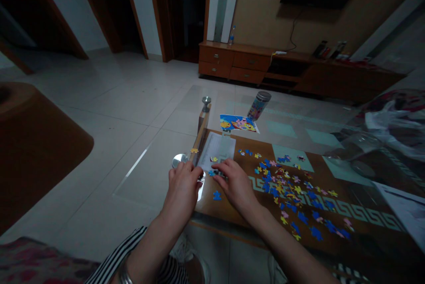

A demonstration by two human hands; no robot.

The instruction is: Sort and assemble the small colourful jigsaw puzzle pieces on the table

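My left hand (184,186) is closed over the left end of the glass table, its fingers curled together; whatever they hold is hidden. Just right of it, my right hand (234,183) pinches a small blue jigsaw piece (211,173) between thumb and fingertips. A blue jigsaw piece (217,195) lies below the hands, a yellow-and-white piece (214,159) above them, and an orange-yellow piece (194,150) farther left. To the right spreads a loose heap of jigsaw pieces (282,186) in blue, yellow and pink.
Behind the hands lie a pale sheet (217,147) and a colourful cartoon picture card (237,123). A cylindrical tin (259,105) stands beyond. Plastic bags (392,124) and white papers (403,213) are at the right. A brown rounded seat (40,151) stands left; a low cabinet (245,63) lines the wall.
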